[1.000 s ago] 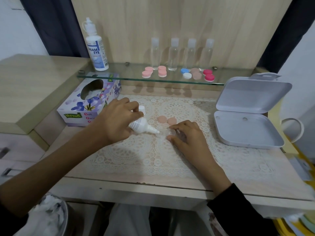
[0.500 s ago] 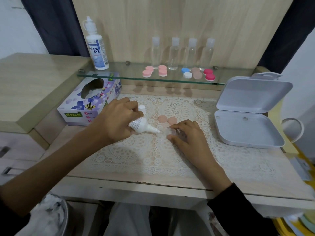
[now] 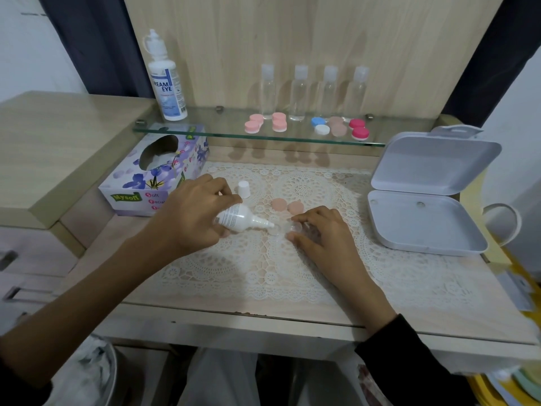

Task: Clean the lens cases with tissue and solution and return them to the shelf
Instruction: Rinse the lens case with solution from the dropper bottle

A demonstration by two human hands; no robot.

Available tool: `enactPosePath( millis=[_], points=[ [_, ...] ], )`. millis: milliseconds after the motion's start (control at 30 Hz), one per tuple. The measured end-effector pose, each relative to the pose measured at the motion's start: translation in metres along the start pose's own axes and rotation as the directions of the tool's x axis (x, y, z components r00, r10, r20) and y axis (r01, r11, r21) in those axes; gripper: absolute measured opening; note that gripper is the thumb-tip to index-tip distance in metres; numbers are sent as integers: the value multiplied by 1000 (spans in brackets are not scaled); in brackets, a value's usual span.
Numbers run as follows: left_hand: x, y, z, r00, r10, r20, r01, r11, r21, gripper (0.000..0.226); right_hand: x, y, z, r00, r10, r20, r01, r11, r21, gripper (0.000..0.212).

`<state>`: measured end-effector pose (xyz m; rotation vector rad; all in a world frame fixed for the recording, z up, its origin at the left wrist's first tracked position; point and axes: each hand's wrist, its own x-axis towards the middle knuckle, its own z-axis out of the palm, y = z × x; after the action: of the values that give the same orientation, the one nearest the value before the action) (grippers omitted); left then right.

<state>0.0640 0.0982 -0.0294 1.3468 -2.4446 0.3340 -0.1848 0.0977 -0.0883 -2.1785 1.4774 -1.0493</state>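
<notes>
Both busy mid-frame: your left hand (image 3: pixel 187 218) grips bottle (image 3: pixel 237 219), right hand (image 3: pixel 325 235) pinches case (image 3: pixel 287 228); squeezing hard could flood the doily (image 3: pixel 263 268).

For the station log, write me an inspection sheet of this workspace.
Surface: wooden desk under lace mat.
Job's things: small solution bottle tipped, nozzle toward clear lens case; two peach caps and white bottle cap on the mat; tissue box at left; five capped cases on glass shelf.
Clutter: open grey box; large solution bottle, four clear bottles on shelf.
Hands: left hand grips the bottle; right hand pinches the case.
Cables: nothing seen.
Surroundings: wood back panel, dark curtains, bin below left.
</notes>
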Motion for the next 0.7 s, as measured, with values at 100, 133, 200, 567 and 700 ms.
enactPosePath(
  millis=[100, 133, 200, 567, 700],
  points=[
    [-10, 3, 7, 996, -81, -27, 80, 996, -48, 65, 0, 0, 0, 1000, 2, -3, -2, 1000, 2, 31],
    [-12, 5, 8, 994, -103, -40, 101, 993, -66, 65, 0, 0, 0, 1000, 3, -3, -3, 1000, 4, 31],
    [-16, 7, 10, 989, -133, -63, 126, 986, -107, 62, 0, 0, 0, 1000, 2, -2, -2, 1000, 7, 31],
    [-11, 24, 9, 985, -161, -57, 152, 978, -143, 63, 0, 0, 1, 1000, 6, -6, -6, 1000, 17, 34],
    [-5, 30, 7, 989, -142, -34, 137, 983, -124, 63, -1, -2, 0, 1000, 8, -20, -7, 999, 43, 33]
  ],
)
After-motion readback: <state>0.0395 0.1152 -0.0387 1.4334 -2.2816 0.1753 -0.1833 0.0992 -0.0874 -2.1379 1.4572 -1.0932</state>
